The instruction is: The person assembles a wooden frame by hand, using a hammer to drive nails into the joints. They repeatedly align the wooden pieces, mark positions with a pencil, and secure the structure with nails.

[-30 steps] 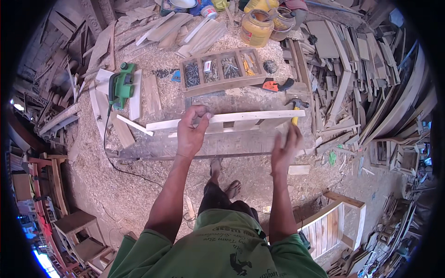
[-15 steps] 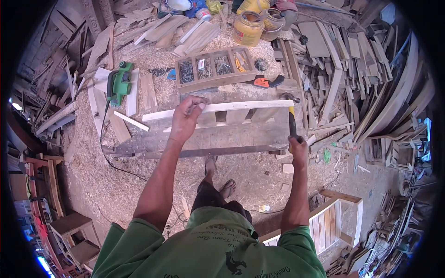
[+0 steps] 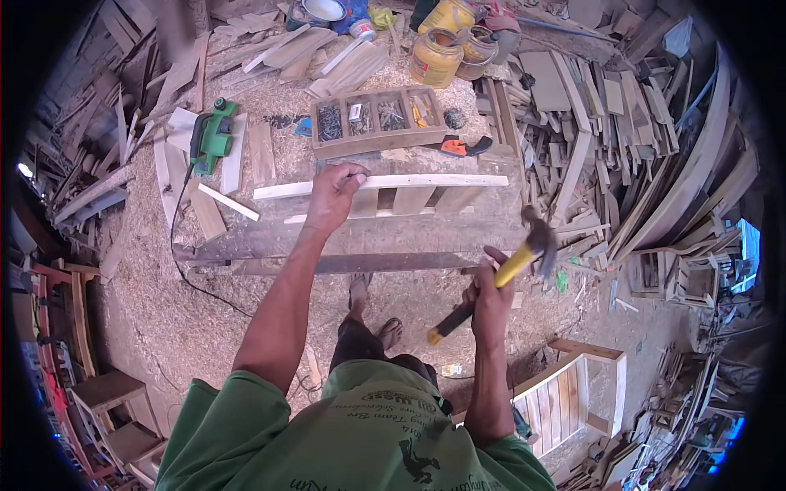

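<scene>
A pale wooden strip (image 3: 434, 182) lies across a slatted wooden frame (image 3: 413, 200) on the workbench (image 3: 385, 240). Over the strip's left half, my left hand (image 3: 331, 196) is closed on it, thumb and fingers bent at its edge. Whether a small nail is also between the fingertips is too small to tell. My right hand (image 3: 490, 296) grips a claw hammer (image 3: 514, 266) with a yellow and black handle. Its steel head is raised to the right, off the bench and apart from the strip, slightly blurred.
A divided wooden box (image 3: 378, 123) of nails stands behind the strip, beside an orange and black tool (image 3: 465, 146). A green electric planer (image 3: 214, 141) sits at left, its cord trailing down. Yellow jars (image 3: 436, 59) stand at the back. Scrap wood (image 3: 573, 106) piles up at right.
My right hand has pulled the hammer back from the strip's right end, toward me, and tilted it. My left hand stays at the strip, its fingers slightly more bent.
</scene>
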Demonstrator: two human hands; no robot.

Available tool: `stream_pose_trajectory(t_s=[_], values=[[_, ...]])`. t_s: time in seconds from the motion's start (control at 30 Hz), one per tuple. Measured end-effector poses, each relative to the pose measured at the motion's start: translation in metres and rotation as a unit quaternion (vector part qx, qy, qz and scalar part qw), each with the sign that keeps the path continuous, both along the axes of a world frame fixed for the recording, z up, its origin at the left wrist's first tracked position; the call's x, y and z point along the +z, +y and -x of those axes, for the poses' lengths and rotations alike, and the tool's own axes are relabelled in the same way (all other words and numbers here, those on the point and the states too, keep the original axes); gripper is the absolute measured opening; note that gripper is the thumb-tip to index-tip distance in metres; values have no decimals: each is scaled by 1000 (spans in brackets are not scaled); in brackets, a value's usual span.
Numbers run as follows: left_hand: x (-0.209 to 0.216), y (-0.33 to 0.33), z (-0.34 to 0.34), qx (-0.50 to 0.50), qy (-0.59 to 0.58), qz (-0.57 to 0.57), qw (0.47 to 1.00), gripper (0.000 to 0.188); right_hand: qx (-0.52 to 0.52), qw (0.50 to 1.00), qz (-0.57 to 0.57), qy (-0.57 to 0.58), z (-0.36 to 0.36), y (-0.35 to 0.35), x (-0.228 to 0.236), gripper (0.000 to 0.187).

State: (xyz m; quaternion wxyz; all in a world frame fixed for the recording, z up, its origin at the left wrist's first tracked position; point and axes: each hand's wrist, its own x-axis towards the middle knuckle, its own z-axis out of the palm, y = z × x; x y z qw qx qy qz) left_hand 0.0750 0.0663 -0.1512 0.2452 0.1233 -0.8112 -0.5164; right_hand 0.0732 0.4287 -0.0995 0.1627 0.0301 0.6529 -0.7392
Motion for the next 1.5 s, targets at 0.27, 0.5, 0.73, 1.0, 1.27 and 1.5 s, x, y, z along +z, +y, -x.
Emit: stream_pose_trajectory(t_s=[0.27,0.5,0.73,1.0,1.27,1.5], values=[[-2,1,2,22,1,49,999,13,148,949,-192,201,-6,-68,32,51],[1,8,-3,61,39,148,986,11,198,843,-313,390,0,-112,77,69],[-1,14,-2,101,20,185,977,7,215,776,-419,419,4,-121,70,68],[-5,13,4,95,35,169,980,10,197,785,-407,423,4,-125,68,66],[-2,12,4,88,28,193,977,10,115,835,-299,448,0,-132,66,67],[-4,13,-2,88,33,198,976,8,156,822,-339,430,7,-132,62,65]])
